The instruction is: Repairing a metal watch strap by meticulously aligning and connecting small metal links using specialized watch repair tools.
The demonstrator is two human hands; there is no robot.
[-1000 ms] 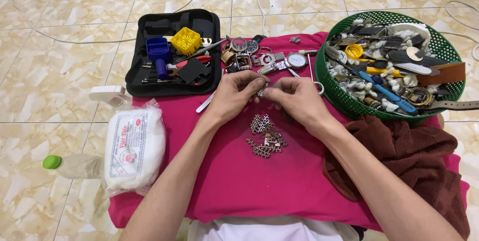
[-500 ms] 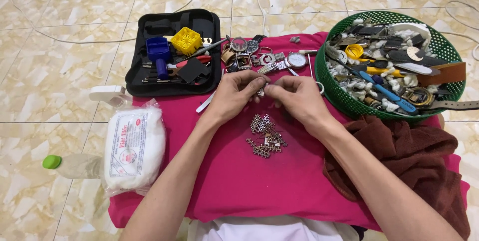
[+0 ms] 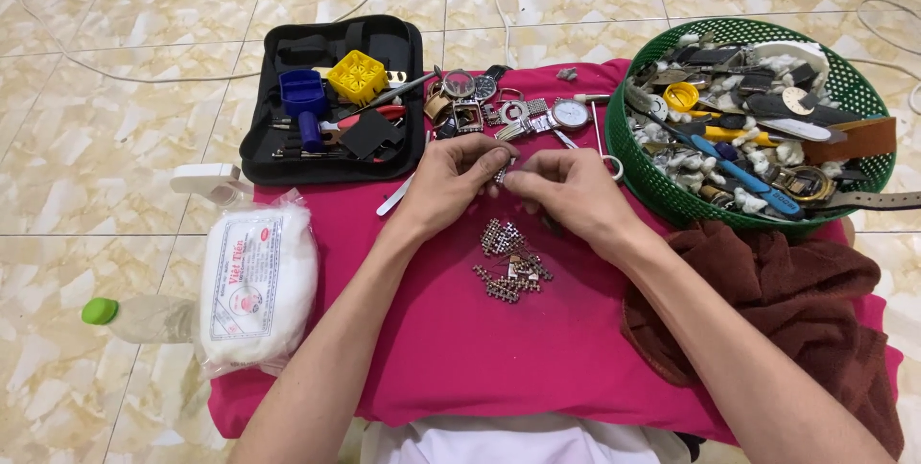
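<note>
Pink cloth (image 3: 451, 349) is covering the low table in front of you, and both of your hands are meeting over the middle of it. Your left hand (image 3: 451, 181) and your right hand (image 3: 566, 188) are pinching one small silver metal watch-band piece (image 3: 503, 174) between their fingertips, so the fingers are closed tight on it. The piece is sitting up off the cloth, right between your two hands.

Just below your hands, a little pile of silver metal band links (image 3: 508, 261) is lying on the cloth. Near your left hand, a thin white stick tool (image 3: 395, 197) is lying flat.

Behind your hands, a bunch of watches and watch parts (image 3: 508, 111) is lying at the far edge. To the left of them, a black open tool case (image 3: 331, 99) is holding a yellow block and a blue tool. A round green plastic basket (image 3: 638, 152) full of straps and tools is sitting to your right, with a brown towel (image 3: 787, 291) bunched beside it. A white soft packet (image 3: 257, 282) is lying at your left.
</note>
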